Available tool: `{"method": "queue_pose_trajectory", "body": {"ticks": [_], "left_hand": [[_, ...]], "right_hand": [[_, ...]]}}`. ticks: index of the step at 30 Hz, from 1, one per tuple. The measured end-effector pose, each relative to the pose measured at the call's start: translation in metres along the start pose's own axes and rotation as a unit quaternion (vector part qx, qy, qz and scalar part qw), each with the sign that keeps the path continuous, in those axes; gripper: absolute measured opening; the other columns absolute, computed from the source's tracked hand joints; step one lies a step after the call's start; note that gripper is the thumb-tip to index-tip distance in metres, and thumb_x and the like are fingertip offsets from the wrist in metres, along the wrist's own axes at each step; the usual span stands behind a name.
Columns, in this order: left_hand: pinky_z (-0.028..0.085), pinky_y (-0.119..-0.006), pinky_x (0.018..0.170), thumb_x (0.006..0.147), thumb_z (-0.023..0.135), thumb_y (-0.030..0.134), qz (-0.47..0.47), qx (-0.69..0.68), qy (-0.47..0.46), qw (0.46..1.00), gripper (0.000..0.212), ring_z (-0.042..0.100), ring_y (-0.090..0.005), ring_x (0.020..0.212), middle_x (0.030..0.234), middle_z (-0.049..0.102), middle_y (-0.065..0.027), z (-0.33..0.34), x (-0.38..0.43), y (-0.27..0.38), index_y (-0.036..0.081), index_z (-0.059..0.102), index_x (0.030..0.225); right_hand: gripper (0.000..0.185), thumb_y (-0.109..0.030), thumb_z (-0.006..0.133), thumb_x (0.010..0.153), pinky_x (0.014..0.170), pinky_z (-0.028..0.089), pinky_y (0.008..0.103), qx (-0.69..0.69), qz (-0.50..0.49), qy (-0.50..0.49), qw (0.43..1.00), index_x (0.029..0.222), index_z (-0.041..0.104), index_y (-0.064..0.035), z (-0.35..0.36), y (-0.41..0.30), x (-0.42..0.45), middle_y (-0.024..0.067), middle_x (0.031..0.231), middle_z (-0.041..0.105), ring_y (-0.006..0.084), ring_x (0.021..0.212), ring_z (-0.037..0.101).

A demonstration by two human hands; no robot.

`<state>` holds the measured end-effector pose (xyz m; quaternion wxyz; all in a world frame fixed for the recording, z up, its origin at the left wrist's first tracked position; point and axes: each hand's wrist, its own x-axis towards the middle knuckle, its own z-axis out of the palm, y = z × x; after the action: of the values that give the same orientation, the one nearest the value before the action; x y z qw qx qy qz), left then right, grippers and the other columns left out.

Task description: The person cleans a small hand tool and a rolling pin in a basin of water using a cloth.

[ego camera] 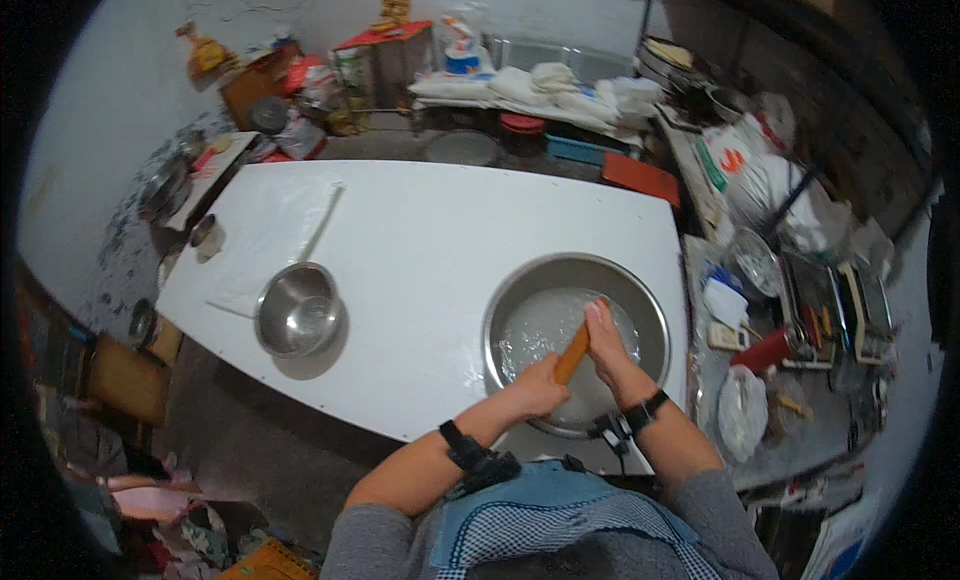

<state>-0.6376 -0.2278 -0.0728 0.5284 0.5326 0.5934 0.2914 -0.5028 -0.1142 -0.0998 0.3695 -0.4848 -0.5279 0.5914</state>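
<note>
A large stainless steel basin (495,310) with cloudy liquid in it stands at the right end of the white table (420,257). Over the liquid, my left hand (541,385) grips the near end of an orange-brown stick-like tool (573,355), which slants up to the right. My right hand (606,338) lies against the upper part of that tool, its fingers pointing away from me; whether they close round it is hard to tell. On the table's left side sits a smaller metal bowl (298,310), beside a clear plastic sheet (262,227) with a pale stick (322,223) along its edge.
A small jar (206,236) stands at the table's left edge. Beyond the far edge are white sacks (517,88) and a blue crate (583,151). A cluttered side counter at the right holds a red cylinder (761,351), a plastic bag (742,413) and metal trays.
</note>
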Motion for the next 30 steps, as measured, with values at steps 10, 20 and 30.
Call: {"method": "queue_pose_trajectory", "body": {"ticks": [10, 20, 30], "left_hand": [[0.044, -0.031, 0.039, 0.075, 0.058, 0.011, -0.089, -0.126, -0.049, 0.987, 0.044, 0.051, -0.0160, 0.048, 0.066, 0.053, -0.0069, -0.004, 0.002, 0.012, 0.002, 0.045, 0.116], [0.038, -0.030, 0.038, 0.075, 0.060, 0.014, -0.076, -0.120, -0.078, 0.987, 0.033, 0.049, -0.0144, 0.050, 0.067, 0.049, -0.0046, -0.002, 0.012, -0.005, 0.004, 0.048, 0.104], [0.030, -0.032, 0.033, 0.073, 0.059, 0.014, -0.070, -0.167, -0.030, 0.983, 0.028, 0.044, -0.0171, 0.037, 0.054, 0.047, -0.0082, 0.000, 0.016, -0.014, 0.002, 0.049, 0.095]], "right_hand": [[0.057, -0.043, 0.046, 0.095, 0.073, 0.044, 0.0287, -0.030, 0.009, -0.082, 0.996, 0.142, 0.029, -0.0154, -0.011, 0.048, -0.017, 0.0019, 0.110, 0.047, 0.0132, 0.091, 0.048], [0.051, -0.043, 0.040, 0.096, 0.078, 0.044, 0.0449, -0.060, 0.093, -0.044, 0.993, 0.139, 0.028, -0.0195, -0.025, 0.046, 0.009, 0.0083, 0.124, 0.043, 0.0266, 0.102, 0.050], [0.061, -0.049, 0.041, 0.094, 0.067, 0.047, 0.0403, -0.060, 0.112, -0.139, 0.982, 0.144, 0.019, -0.0217, 0.003, 0.011, -0.038, 0.0080, 0.121, 0.044, 0.0245, 0.098, 0.050]]}}
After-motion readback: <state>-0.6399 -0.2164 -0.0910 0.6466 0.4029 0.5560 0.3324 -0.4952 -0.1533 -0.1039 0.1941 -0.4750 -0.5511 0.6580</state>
